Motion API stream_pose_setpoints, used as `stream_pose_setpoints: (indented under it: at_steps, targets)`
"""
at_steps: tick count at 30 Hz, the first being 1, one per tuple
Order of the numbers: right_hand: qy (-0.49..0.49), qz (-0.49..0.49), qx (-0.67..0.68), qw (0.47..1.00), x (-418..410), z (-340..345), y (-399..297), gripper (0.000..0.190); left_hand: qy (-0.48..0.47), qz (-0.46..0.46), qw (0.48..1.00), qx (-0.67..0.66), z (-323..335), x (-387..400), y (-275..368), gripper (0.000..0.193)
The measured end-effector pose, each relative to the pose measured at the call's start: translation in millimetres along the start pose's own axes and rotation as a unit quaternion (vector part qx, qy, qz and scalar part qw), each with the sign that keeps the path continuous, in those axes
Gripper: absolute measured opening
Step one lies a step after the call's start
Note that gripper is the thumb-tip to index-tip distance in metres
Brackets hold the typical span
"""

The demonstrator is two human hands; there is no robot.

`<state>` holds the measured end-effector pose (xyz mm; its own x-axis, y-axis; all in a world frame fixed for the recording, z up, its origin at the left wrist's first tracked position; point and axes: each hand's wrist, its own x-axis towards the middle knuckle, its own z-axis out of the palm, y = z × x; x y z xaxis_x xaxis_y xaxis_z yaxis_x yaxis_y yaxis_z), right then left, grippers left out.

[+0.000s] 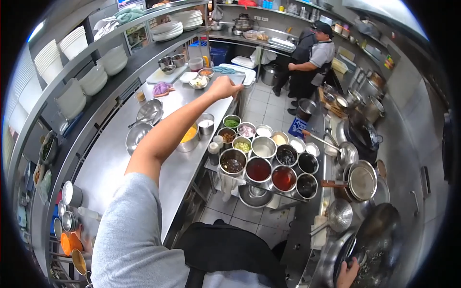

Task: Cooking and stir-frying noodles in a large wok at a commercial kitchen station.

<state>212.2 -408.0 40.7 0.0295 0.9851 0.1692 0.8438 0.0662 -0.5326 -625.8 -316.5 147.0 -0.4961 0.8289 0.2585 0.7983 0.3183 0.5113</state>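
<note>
My left arm reaches across the steel worktable (104,158). At its end my left hand (225,88) is curled closed above the table's far corner, near a teal cloth (224,70) and a small bowl of pale food (199,82); nothing shows in its fingers. Down at the lower right, my right hand (347,273) is closed around what looks like a metal handle (352,247) beside a dark wok (378,230); part of the grip is hidden. Pale bits of food cling inside the wok. Under my forearm stands a steel pot of yellow liquid (189,135).
Several steel containers of sauces (258,169) and chopped ingredients fill a low stand ahead. A wooden-handled strainer (362,180) and a perforated skimmer (339,215) lie along the stove. Two people (311,61) stand at the back right. Stacked white bowls (111,59) line the left shelf.
</note>
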Motion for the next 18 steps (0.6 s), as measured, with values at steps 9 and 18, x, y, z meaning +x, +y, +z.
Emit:
stream_pose_setpoints:
  at_steps: [9,18]
  targets:
    - [-0.374,-0.096,0.212,0.898,3,135,-236,0.044,0.001,-0.049,0.998,0.034,17,63,-59,0.05]
    - [-0.464,-0.197,0.187,0.843,66,175,-305,0.042,0.032,-0.122,0.992,0.027,44,82,-68,0.047]
